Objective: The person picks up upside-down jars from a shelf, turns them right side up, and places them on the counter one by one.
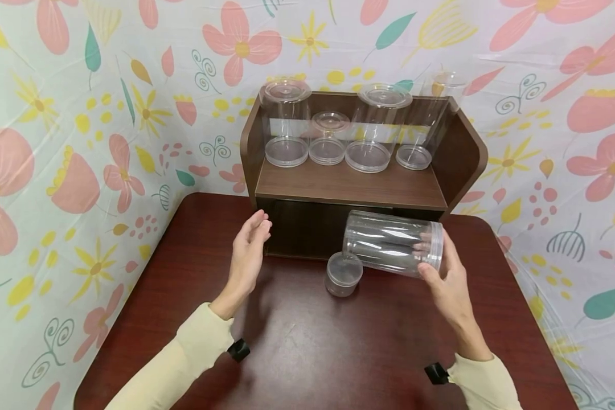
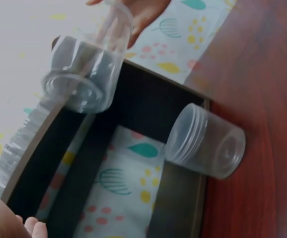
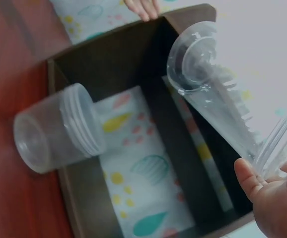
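My right hand [image 1: 448,285] grips a large clear plastic jar [image 1: 384,242] around its lidded end, thumb on the near side and fingers behind. The jar lies sideways in the air, its base toward the left, in front of the shelf. My left hand [image 1: 248,247] is raised to the left of it, holding nothing, fingers extended and close together. On the table just below the jar's base stands a small lidded clear jar [image 1: 343,279], upright. In the right wrist view the large jar [image 3: 215,109] slants down to my thumb [image 3: 248,178].
A brown wooden shelf unit [image 1: 338,185] stands at the back of the dark red table [image 1: 307,347]. Along its upper board are a tall left jar [image 1: 287,122], a short jar [image 1: 328,136], another wide jar [image 1: 376,128] and a slim jar [image 1: 415,156]. Floral cloth hangs behind.
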`<move>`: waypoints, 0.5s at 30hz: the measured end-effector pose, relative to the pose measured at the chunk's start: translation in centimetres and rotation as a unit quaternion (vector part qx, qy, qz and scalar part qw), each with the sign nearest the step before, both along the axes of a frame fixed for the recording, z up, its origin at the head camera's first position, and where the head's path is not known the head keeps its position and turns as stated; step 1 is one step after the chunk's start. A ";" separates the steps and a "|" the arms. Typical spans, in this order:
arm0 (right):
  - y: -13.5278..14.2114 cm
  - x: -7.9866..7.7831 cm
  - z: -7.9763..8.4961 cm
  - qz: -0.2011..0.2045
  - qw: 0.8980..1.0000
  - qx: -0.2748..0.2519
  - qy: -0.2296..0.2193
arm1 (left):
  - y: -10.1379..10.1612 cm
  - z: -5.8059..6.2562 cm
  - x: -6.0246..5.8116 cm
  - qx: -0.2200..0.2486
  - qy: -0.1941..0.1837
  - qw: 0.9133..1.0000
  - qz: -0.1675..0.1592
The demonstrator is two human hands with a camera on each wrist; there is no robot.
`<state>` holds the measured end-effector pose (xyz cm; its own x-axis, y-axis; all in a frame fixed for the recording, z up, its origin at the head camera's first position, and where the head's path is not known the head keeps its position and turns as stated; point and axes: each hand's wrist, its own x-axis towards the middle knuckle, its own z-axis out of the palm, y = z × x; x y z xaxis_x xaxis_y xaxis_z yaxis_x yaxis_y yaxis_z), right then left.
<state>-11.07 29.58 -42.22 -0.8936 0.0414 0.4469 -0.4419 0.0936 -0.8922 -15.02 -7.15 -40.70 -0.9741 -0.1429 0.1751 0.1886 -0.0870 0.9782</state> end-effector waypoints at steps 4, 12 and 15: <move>1.3 0.1 1.1 -0.031 1.000 0.006 0.001 | -1.0 0.6 -0.2 -0.017 0.015 0.999 0.030; 3.2 0.2 3.3 -0.049 0.999 0.003 0.018 | -2.6 2.2 -1.3 -0.039 0.041 0.996 0.070; 3.6 0.1 4.1 -0.026 0.999 -0.024 0.038 | -2.9 2.5 -2.1 -0.036 0.048 0.996 0.073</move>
<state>-11.01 33.23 -38.14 -0.8533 0.1094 0.5098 -0.5041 0.0762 -0.8602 -17.11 -10.01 -38.17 -0.9224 -0.2644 0.2815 0.2871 0.0182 0.9577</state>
